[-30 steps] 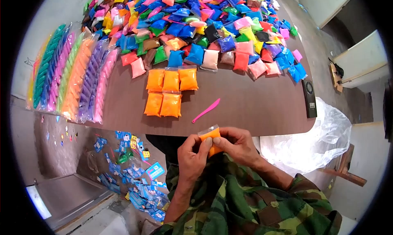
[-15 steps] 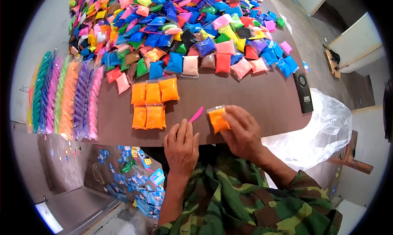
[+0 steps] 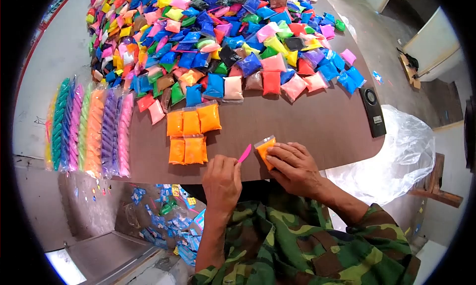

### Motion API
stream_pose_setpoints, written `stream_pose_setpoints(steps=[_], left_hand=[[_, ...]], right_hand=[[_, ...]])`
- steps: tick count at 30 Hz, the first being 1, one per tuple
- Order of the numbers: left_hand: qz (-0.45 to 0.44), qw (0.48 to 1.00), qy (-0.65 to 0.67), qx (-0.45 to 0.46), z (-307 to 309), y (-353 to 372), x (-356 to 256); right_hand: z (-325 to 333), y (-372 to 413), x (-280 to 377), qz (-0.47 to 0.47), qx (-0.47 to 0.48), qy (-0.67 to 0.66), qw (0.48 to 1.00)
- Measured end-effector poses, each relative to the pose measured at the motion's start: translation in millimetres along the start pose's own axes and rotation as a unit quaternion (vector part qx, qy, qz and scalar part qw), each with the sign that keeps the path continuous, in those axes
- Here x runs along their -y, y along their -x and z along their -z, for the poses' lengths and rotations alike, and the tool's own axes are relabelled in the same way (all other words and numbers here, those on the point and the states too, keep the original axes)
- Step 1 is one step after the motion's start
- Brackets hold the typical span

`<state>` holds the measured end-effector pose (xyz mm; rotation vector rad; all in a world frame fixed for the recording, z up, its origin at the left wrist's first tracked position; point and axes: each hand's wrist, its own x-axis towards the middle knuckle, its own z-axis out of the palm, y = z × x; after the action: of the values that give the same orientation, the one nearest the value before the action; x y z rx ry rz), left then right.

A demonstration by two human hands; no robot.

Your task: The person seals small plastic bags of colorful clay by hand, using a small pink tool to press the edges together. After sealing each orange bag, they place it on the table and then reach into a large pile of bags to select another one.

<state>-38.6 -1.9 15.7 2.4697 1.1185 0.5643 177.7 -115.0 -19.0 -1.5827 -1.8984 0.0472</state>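
Note:
My left hand (image 3: 222, 180) is closed at the table's front edge, and a small pink plastic knife (image 3: 245, 153) sticks out of its fingers, blade pointing up and right. To its right, my right hand (image 3: 294, 168) lies over an orange clay packet (image 3: 265, 148), fingers together and gripping it against the table. Only the packet's left part and clear top seal show; the rest is hidden under the fingers. Left of the knife, several more orange packets (image 3: 195, 149) lie in two rows, some stacked.
A large heap of coloured packets (image 3: 223, 42) covers the back of the brown table (image 3: 317, 121). Long bagged twists of coloured clay (image 3: 94, 131) hang over its left edge. A black device (image 3: 372, 111) lies at the right edge, above a clear plastic bag (image 3: 391, 156).
My left hand has gone from lying flat beside the pink knife to closing on it. My right hand has moved further over the orange packet. The view has shifted slightly.

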Motion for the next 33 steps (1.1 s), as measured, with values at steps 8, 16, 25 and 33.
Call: stream_pose_setpoints(steps=[8,16,25,33], left_hand=[[-0.019,1.000,-0.008,0.022,2,2,-4],[0.008,0.989,0.139,0.056,4,-8,-25],[-0.053,0.987,0.124,0.086,-17,-26,-19],[-0.034,0.990,0.112,0.078,0,-56,-25]], right_hand=[[7,-3,1,-0.007,-0.040,-0.029,0.999],[7,-4,5,-0.017,-0.064,-0.025,0.997],[-2,1,1,0.009,-0.103,-0.048,0.993],[-3,2,2,-0.002,-0.107,-0.046,0.993]])
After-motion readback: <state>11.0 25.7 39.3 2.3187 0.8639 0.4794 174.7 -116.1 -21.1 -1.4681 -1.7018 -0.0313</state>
